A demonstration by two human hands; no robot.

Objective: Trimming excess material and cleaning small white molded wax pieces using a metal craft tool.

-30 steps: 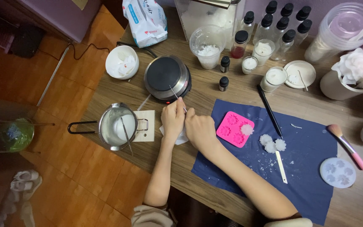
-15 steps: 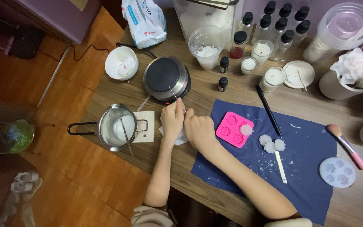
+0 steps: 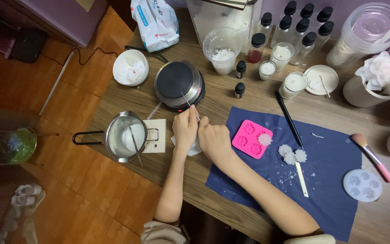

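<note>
Wooden table (image 3: pixel 258 97): hands (image 3: pixel 199 135) together, pinching thin rod (image 3: pixel 188 105), prob. w/ tissue; pot (image 3: pixel 126 136) holds white wax.

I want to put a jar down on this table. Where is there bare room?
Free: bare wood between the blue cloth and the candle jars, and cloth between the pink mould and the brush. Crowded: the back row of bottles, the hot plate, and around both hands beside the pot.

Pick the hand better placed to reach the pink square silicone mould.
Right, probably: the right hand lies just beside the pink square silicone mould; the left hand sits farther off, behind the right.
</note>
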